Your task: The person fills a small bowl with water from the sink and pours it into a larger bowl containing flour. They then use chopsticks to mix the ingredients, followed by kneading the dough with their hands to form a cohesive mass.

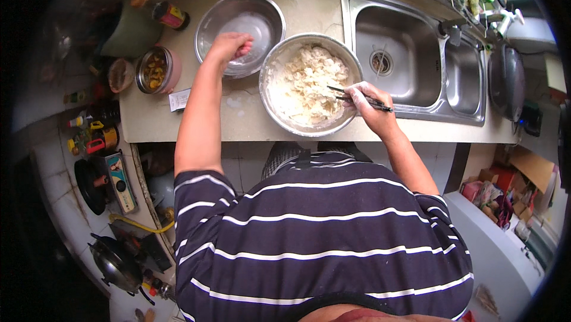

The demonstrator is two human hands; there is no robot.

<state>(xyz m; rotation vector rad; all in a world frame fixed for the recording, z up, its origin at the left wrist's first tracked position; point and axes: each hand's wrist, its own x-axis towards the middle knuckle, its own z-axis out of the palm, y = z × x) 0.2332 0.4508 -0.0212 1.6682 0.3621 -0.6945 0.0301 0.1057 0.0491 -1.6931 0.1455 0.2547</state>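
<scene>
A large steel bowl (279,116) of lumpy white flour dough (306,84) stands on the counter in front of me. My right hand (369,100) grips a pair of dark chopsticks (357,97) whose tips reach into the dough from the bowl's right rim. My left hand (229,46) is curled over the edge of a smaller steel bowl (264,18) holding a little water, its fingers dipping inside.
A double steel sink (416,54) lies to the right, with a dark pan (507,81) past it. At the left stand a small pot of yellow food (156,70), a green pot (132,30) and bottles. A gas stove and wok (116,262) sit lower left.
</scene>
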